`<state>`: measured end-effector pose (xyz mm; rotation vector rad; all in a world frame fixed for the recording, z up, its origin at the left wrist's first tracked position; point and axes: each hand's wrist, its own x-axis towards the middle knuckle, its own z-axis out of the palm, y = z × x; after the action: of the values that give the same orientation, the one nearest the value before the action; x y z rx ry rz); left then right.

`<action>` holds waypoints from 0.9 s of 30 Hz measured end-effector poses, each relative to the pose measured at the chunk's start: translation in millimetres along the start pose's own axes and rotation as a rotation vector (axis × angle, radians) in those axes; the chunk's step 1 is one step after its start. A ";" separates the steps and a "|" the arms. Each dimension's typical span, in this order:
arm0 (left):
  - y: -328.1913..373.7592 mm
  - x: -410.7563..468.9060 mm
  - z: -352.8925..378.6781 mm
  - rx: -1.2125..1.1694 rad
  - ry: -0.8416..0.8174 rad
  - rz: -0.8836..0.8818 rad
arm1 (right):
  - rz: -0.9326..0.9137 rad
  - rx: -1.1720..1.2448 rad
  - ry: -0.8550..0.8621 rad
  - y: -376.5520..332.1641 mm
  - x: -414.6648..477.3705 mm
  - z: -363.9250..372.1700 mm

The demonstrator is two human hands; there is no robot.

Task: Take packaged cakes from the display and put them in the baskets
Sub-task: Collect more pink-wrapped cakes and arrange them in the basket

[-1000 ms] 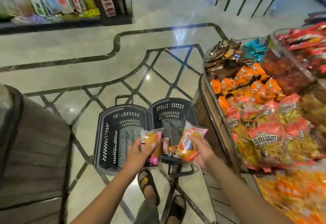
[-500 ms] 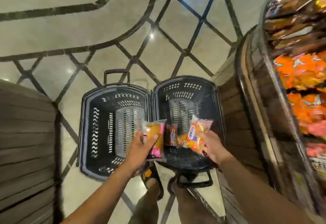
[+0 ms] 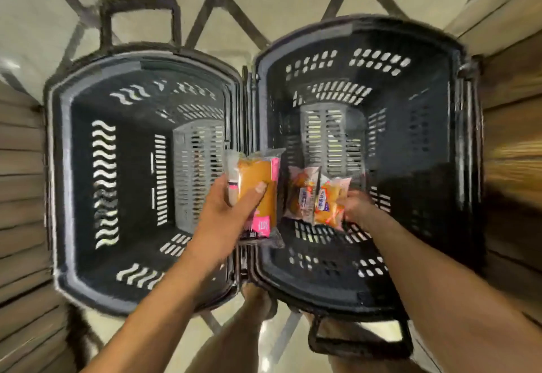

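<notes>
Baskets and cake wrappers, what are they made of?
The left basket and right basket look like hard, matte black plastic: slots are moulded into walls and floor. The pink wrapper in the left hand and two wrappers in the right hand seem thin, glossy plastic film: cake shows through.

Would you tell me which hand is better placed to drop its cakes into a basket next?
Right, probably. The right hand holds two small cake packets squarely over the right basket, so releasing should land them there. The left hand holds its pink-labelled cake over the seam beside the left basket.
</notes>
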<state>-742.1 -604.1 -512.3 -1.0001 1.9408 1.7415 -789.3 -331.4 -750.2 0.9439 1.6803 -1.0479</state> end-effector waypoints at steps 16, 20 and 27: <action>59.0 -55.2 3.3 0.186 -0.059 -0.113 | -0.041 0.019 0.007 -39.5 -163.8 -20.9; 112.6 -105.8 3.3 0.219 -0.121 -0.062 | -0.212 0.036 0.050 -70.7 -260.4 -33.3; 227.9 -187.0 -4.7 0.181 -0.199 0.071 | -0.532 0.101 0.164 -146.9 -430.7 -76.6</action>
<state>-770.6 -558.8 -222.3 -0.6768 1.9832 1.5999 -820.6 -368.7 -291.3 0.6692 2.0955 -1.4437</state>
